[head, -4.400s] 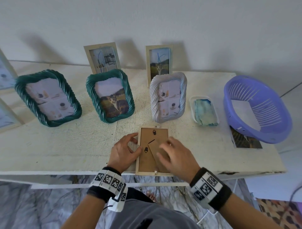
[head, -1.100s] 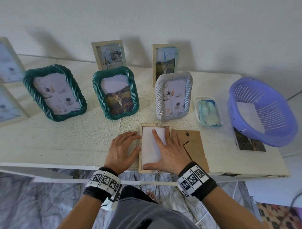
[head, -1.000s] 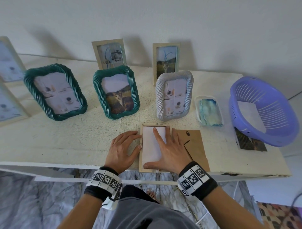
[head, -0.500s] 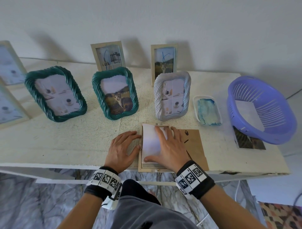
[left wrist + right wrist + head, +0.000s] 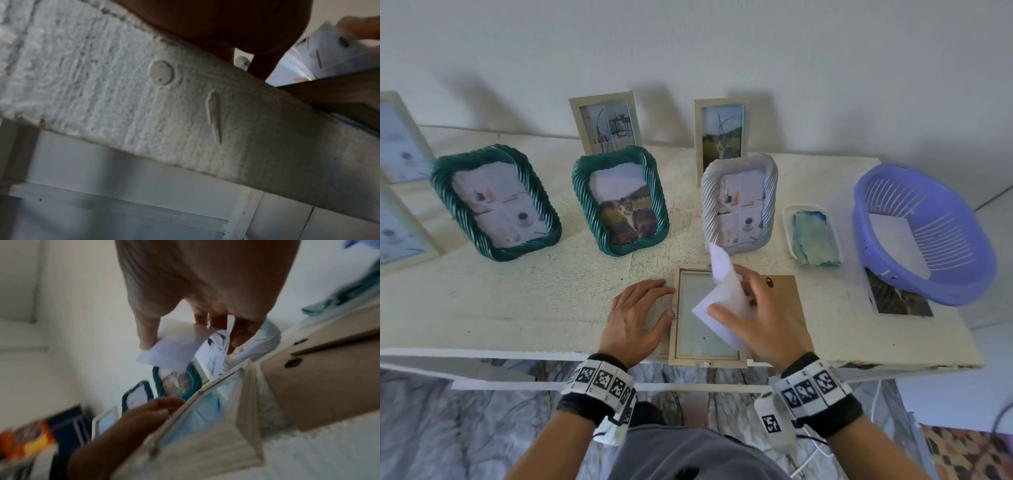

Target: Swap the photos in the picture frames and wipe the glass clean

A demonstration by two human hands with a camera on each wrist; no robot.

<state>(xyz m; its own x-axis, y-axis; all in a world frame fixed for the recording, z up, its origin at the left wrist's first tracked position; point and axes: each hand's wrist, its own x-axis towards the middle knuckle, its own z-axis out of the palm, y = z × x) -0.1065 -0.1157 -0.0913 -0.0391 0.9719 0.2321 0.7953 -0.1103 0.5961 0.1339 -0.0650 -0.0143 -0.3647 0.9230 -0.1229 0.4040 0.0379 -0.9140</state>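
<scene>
A pale wooden frame [image 5: 674,329] lies face down at the table's front edge, its back off and the bare glass [image 5: 693,337] showing. My right hand [image 5: 732,296] pinches a photo [image 5: 722,274] between thumb and fingers, white back up, curled and lifted above the frame. The right wrist view shows that photo [image 5: 172,352] held over the frame [image 5: 205,451]. My left hand [image 5: 637,315] lies flat on the table, thumb against the frame's left side. The brown backing board [image 5: 789,301] lies just right of the frame, partly under my right hand.
Behind stand two green twisted frames [image 5: 496,202] [image 5: 619,205], a white twisted frame [image 5: 739,202] and small wooden frames at the wall. A tray with a blue-green cloth [image 5: 813,236], a purple basket [image 5: 924,233] and a loose cat photo [image 5: 897,303] are on the right.
The backing came off and was laid to the right. My right hand, flat on the photo a second ago, has peeled it up out of the frame. The left hand stayed put.
</scene>
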